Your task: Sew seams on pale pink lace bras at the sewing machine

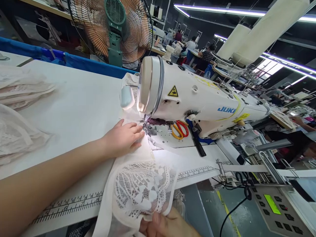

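Note:
My left hand lies flat on a piece of white lace fabric, fingers spread, pressing it onto the white table just left of the needle and presser foot of a white sewing machine. At the near table edge my right hand pinches the lower end of the same lace piece, which hangs over the edge. The lit needle area shows the fabric's far end under the foot.
Red and orange scissors rest on the machine bed. Folded lace pieces are piled at the table's left. A standing fan is behind the table. A control panel sits lower right. Other workers sit far behind.

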### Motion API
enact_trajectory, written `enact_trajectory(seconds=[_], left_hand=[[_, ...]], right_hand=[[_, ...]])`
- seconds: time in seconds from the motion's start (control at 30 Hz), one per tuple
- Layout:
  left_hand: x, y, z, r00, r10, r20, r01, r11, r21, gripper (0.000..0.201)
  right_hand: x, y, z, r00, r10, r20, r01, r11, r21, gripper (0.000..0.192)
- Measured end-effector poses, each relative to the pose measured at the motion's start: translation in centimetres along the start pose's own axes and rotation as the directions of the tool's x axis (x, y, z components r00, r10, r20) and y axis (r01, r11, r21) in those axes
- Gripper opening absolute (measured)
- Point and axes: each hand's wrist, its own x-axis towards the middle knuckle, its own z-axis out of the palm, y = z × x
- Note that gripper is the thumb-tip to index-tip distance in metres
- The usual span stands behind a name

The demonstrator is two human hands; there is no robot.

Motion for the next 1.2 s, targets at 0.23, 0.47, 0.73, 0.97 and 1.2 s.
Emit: enact_trajectory(seconds=[0.23, 0.47, 0.73, 0.97, 1.2], left_hand=[[-0.5, 0.1, 1.0, 0.993, 0.082, -0.081, -0.086, 0.996, -0.039, 0.035], [-1.2, 0.5, 0.4, 0.978, 0.181, -0.107, -0.195, 0.972, -0.132, 0.035], [-1.3, 0.1, 1.1, 0.977, 0.157, -0.146, -0.189, 0.951, -0.246, 0.050], [-0.9, 0.0, 1.3, 0.975, 0.139, -0.171, -0.179, 0.953, -0.246, 0.058], [-0.9, 0.9, 0.8, 0.994, 0.082, -0.075, -0.097, 0.970, -0.224, 0.055]], right_hand=[[3.0, 0.7, 1.2, 0.980, -0.192, 0.055, 0.176, 0.961, 0.214, 0.035], [4.7, 0.2, 2.2, 0.945, -0.289, 0.152, 0.234, 0.925, 0.300, 0.030], [5.4, -1.7, 3.1, 0.940, -0.243, 0.240, 0.194, 0.958, 0.210, 0.049], [6.8, -1.8, 3.9, 0.943, -0.266, 0.201, 0.222, 0.951, 0.215, 0.058], [7.3, -1.8, 4.0, 0.936, -0.295, 0.194, 0.249, 0.941, 0.230, 0.065]])
